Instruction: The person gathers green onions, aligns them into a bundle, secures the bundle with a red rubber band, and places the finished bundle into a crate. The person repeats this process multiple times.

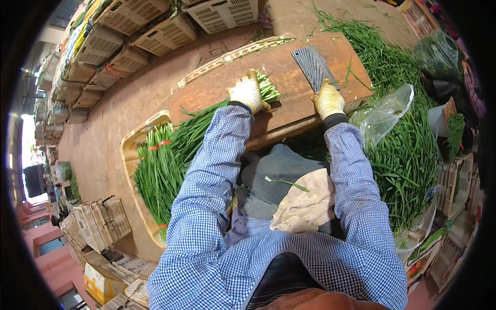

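My left hand [246, 93], in a pale glove with yellowed fingers, grips a bunch of garlic chives [205, 120] near its pale stem ends. The bunch lies across a wooden board [217, 85], and its green leaves trail left beneath my forearm. In a similar glove, my right hand [328, 100] holds a broad cleaver [312, 66] by its handle end, which the fingers hide. Its grey, ridged blade lies over the board, apart from the bunch, with a hole near the far corner. A few loose green leaves [356, 77] lie right of the blade.
Left of the board, a plastic crate [128, 151] holds chive bundles [157, 174] tied with red bands. Loose chives [403, 166] are heaped on the right, beside a clear plastic bag [387, 112]. A beige cloth [306, 201] rests on my lap. Stacked crates [166, 35] stand beyond.
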The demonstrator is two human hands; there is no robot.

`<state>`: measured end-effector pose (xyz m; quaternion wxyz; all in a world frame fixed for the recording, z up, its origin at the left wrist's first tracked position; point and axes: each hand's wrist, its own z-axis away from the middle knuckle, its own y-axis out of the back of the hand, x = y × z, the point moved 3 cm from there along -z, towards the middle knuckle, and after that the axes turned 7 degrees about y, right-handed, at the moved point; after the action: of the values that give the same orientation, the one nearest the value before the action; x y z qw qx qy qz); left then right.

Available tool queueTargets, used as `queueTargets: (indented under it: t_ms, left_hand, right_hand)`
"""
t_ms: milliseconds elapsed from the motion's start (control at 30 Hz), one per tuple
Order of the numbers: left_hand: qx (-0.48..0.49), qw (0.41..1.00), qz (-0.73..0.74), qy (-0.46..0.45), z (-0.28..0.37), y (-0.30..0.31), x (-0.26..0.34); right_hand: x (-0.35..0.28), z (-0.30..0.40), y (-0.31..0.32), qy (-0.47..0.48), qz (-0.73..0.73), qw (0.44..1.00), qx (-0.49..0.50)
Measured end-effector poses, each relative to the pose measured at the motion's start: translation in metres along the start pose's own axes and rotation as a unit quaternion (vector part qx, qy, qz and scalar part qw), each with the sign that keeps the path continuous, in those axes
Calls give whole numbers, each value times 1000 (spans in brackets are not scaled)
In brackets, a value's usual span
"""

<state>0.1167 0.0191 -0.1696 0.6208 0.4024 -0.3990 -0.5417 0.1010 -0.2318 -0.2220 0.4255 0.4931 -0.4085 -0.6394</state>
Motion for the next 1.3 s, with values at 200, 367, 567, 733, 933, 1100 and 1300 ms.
queueTargets:
  t_ms: [200, 367, 567, 733, 933, 1100, 1300]
  left_hand:
    - [-80, 996, -25, 16, -31, 1, -6]
    - [-102, 994, -35, 8, -30, 5, 0]
    - [-52, 995, -83, 0, -18, -2, 10]
    - [-51, 996, -68, 5, -21, -3, 6]
    - [-31, 998, -56, 0, -19, -5, 6]
    - [-18, 999, -34, -14, -15, -3, 6]
    - [5, 1000, -12, -24, -18, -9, 3]
  right_hand:
    - [5, 8, 11, -28, -27, 998, 43]
    - [25, 12, 15, -4, -224, 966, 130]
    - [0, 54, 9, 103, -460, 881, 50]
    - [-50, 82, 29, 152, -272, 950, 28]
    - [-64, 81, 20, 148, -185, 971, -8]
    - [-73, 78, 22, 136, -156, 978, -34]
    - [-81, 68, 29, 138, -125, 980, -63]
